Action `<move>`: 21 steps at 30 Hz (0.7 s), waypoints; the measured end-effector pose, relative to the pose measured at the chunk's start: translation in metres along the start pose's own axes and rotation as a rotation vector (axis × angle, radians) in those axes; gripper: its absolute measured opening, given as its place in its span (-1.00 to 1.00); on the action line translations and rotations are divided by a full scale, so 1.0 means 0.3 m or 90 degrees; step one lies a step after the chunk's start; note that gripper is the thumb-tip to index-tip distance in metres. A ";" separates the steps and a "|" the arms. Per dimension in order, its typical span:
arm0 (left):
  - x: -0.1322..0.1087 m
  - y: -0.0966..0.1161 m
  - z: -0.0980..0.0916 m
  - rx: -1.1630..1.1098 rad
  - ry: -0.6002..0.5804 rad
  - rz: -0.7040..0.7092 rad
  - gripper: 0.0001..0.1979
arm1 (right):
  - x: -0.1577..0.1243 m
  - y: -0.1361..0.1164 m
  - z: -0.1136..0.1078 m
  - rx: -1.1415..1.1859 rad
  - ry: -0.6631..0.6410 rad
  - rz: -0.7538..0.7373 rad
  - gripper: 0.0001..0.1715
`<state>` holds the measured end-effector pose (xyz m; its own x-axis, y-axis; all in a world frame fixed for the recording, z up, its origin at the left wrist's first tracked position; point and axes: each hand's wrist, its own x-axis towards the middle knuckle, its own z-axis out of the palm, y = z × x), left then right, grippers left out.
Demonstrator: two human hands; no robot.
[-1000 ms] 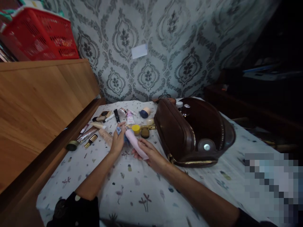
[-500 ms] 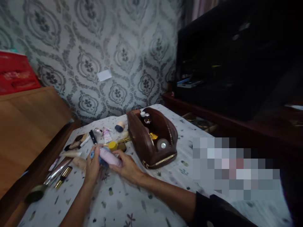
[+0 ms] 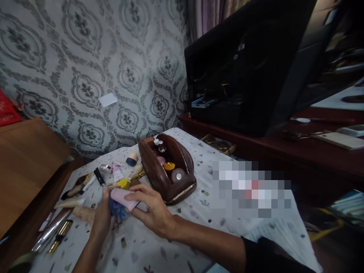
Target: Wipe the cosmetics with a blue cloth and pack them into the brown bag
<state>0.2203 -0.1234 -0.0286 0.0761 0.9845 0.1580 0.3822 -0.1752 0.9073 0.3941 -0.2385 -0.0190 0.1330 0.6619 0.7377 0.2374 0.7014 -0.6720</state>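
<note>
My right hand [image 3: 153, 210] is closed around a pale pink bottle [image 3: 123, 197] with a rounded end, held tilted. To its left, my left hand [image 3: 101, 216] has its thumb up and fingers curled against a bunched blue cloth [image 3: 118, 209], just under the bottle. Beyond my right hand stands a brown cosmetic bag [image 3: 155, 170], unzipped. Inside it are a dark bottle with a silver cap [image 3: 161, 146], a yellow item [image 3: 170, 166] and a round grey-topped container [image 3: 178, 176]. A yellow-capped item [image 3: 124, 184] lies just past my hands.
Makeup lies spread over the patterned white cloth [image 3: 159, 254]: a pink-and-white tube [image 3: 117, 172], a navy-and-beige jar [image 3: 132, 159], a black-capped tube [image 3: 99, 176] and a gold-and-black lipstick [image 3: 60, 236]. A wooden board [image 3: 31, 159] borders the left, a dark television [image 3: 233, 83] the right.
My view has turned right, so everything sits further left. The pink bottle has tilted in my right hand, and more of the blue cloth shows beneath it.
</note>
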 end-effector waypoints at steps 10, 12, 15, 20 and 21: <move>-0.044 0.229 -0.022 0.337 -0.096 0.351 -0.59 | 0.124 -0.228 -0.386 -0.137 0.110 -0.113 -0.84; -0.061 0.349 0.040 0.351 -0.092 0.559 -0.68 | 0.165 -0.249 -0.458 -0.201 0.171 -0.070 -0.86; -0.077 0.513 0.167 0.424 -0.204 0.768 -0.72 | 0.231 -0.237 -0.536 -0.263 0.194 -0.007 -0.85; -0.048 0.686 0.374 0.766 -0.510 0.707 -0.68 | 0.320 -0.174 -0.598 -0.310 0.040 0.016 -0.90; -0.035 0.707 0.410 0.822 -0.567 0.661 -0.68 | 0.334 -0.166 -0.604 -0.317 0.002 0.026 -0.92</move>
<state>0.4138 -0.1720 0.1144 0.9331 0.2784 -0.2279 0.2099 -0.9357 -0.2837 0.5698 -0.2549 0.0999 0.1537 0.6849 0.7123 0.6625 0.4634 -0.5885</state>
